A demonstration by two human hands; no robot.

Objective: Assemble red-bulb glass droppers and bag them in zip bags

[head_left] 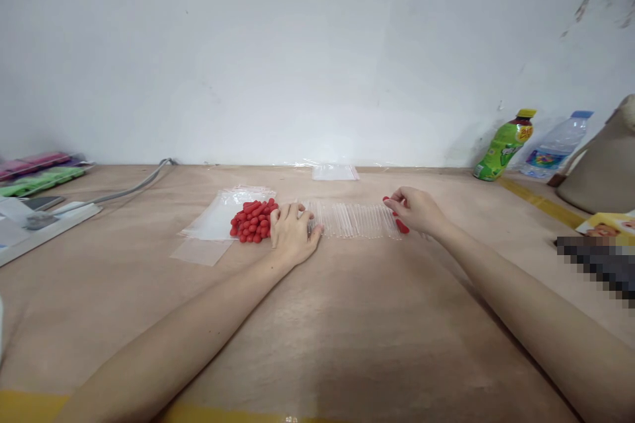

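Observation:
A row of clear plastic tubes [354, 219] lies side by side on the wooden table [317, 317]. My left hand [292, 232] rests flat on the left end of the row, fingers spread, beside a pile of small red caps [254, 220]. My right hand [417, 210] is at the right end of the row, fingers pinched around red caps, one at the fingertips and another under the palm.
Clear plastic bags [218, 218] lie left of the red pile, another bag [335, 172] sits by the wall. A green bottle [503, 145] and a water bottle [555, 145] lean at the far right. A cable [124, 193] and coloured trays [40, 175] are at the left.

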